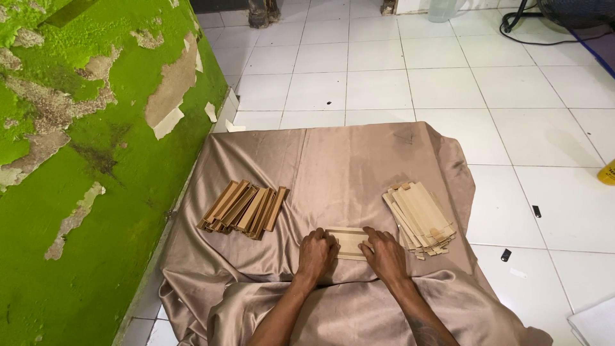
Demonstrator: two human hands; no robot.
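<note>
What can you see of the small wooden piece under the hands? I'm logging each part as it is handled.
The wooden piece is a flat, pale rectangle with darker strips along its top and bottom edges, apparently thin wood or bamboo. It lies flat on the tan cloth, between a darker stack of strips to the left and a paler stack to the right. The left hand covers its left end, the right hand its right end; both press down on it.

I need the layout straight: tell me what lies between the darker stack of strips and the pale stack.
In the head view, only bare satin cloth lies between the darker stack and the pale stack; both hands and their small wooden piece sit nearer the camera, below that stretch.
</note>
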